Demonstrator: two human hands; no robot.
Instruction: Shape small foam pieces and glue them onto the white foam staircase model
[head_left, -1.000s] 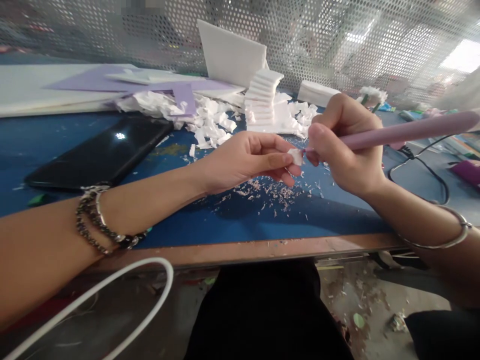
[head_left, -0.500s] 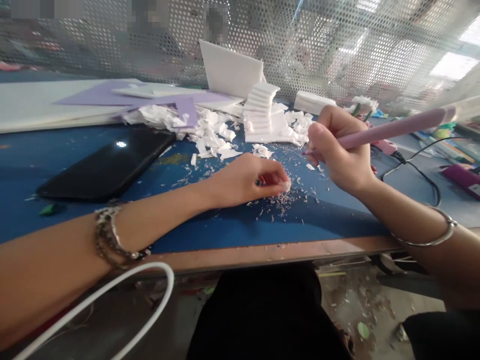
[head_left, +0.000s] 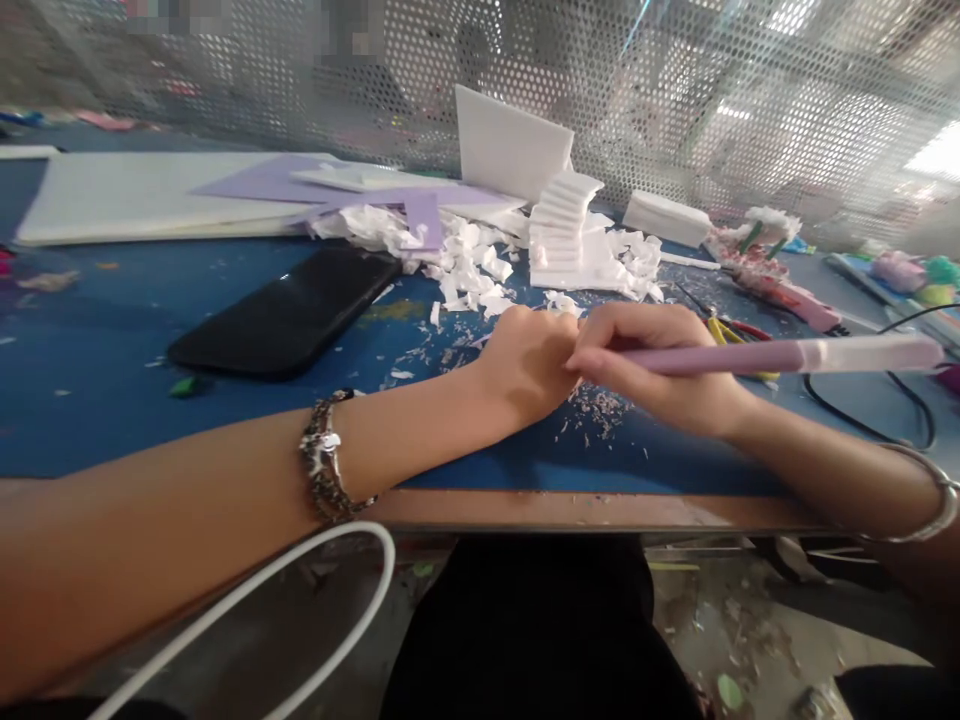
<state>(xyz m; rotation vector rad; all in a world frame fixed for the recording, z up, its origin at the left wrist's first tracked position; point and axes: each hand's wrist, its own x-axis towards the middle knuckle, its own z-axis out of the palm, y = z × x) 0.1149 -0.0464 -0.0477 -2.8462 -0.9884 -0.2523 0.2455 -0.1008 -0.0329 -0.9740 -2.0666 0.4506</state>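
A slim pink pen-shaped tool (head_left: 712, 357) with a translucent white rear end lies in my right hand (head_left: 667, 370), in a pen grip. Its tip is hidden where my right fingers meet the fingers of my left hand (head_left: 532, 365). My left hand is closed, back upward, low over the blue tabletop; whatever it pinches is out of sight behind the fingers. Fine pale shavings (head_left: 600, 415) are scattered under both hands. Just beyond them stands a small white stepped piece (head_left: 562, 225), like a staircase, on a white base.
Crumpled white scraps (head_left: 472, 260) surround the staircase. White and purple sheets (head_left: 262, 185) lie behind a black phone (head_left: 289, 310) on the left. An upright white board (head_left: 514, 145) leans by the perforated metal screen (head_left: 420, 60). Yellow-and-red-handled pliers (head_left: 724, 335) and a black cable (head_left: 862, 410) lie right.
My right hand has come down and left with the pink tool, from apart to touching my left fingers. My left hand has turned further back-up. The view has shifted left.
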